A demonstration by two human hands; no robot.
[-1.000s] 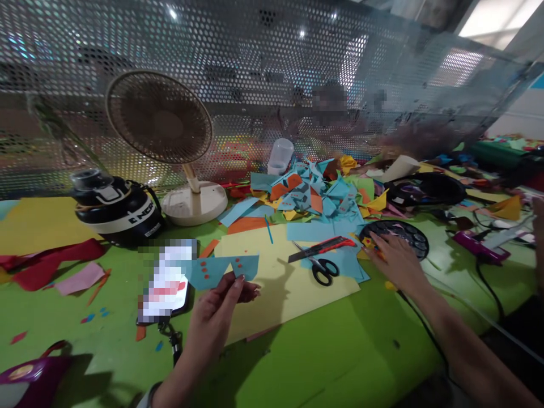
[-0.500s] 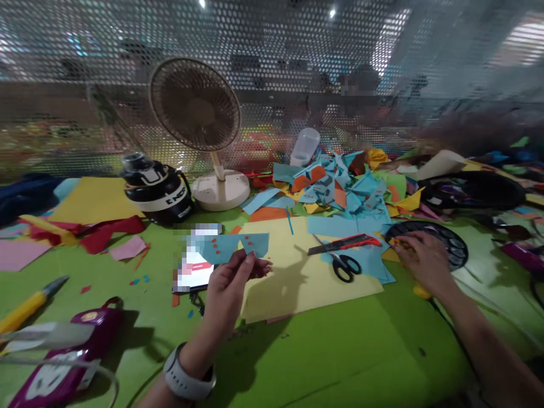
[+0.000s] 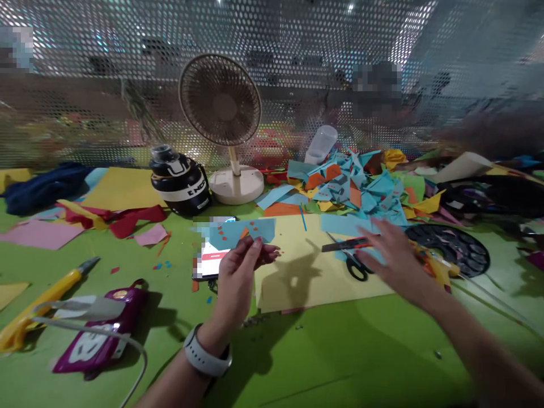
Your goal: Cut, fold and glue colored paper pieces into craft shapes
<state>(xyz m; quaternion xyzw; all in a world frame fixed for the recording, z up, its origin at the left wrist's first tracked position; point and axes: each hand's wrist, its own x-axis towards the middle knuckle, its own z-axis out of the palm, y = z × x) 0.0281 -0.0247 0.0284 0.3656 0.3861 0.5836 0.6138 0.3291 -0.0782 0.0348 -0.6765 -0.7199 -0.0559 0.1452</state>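
Note:
My left hand [image 3: 240, 269], with a pale watch band at the wrist, pinches a strip of blue paper [image 3: 266, 228] marked with small orange dots between thumb and fingers. Its left end overlaps the lit phone [image 3: 208, 263]. My right hand [image 3: 393, 258] is blurred, its fingers spread and holding nothing visible. It hovers over the utility knife [image 3: 342, 245] and the black-handled scissors [image 3: 356, 269], partly hiding both. Those lie on yellow and blue paper [image 3: 314, 283]. Just right of this hand, a yellow glue gun [image 3: 442, 267] with a cord lies by the black round palette [image 3: 471, 249].
A heap of blue and orange paper scraps [image 3: 361, 181] spreads behind the yellow sheet. A fan [image 3: 236, 184] and a black jug [image 3: 181, 184] stand at the back left. Left front are a purple device [image 3: 102, 334] with a white cord and a yellow tool [image 3: 46, 306].
My right hand has left the yellow glue gun and moved left over the utility knife, fingers spreading. My left hand keeps its hold on the blue paper. The view has turned slightly left.

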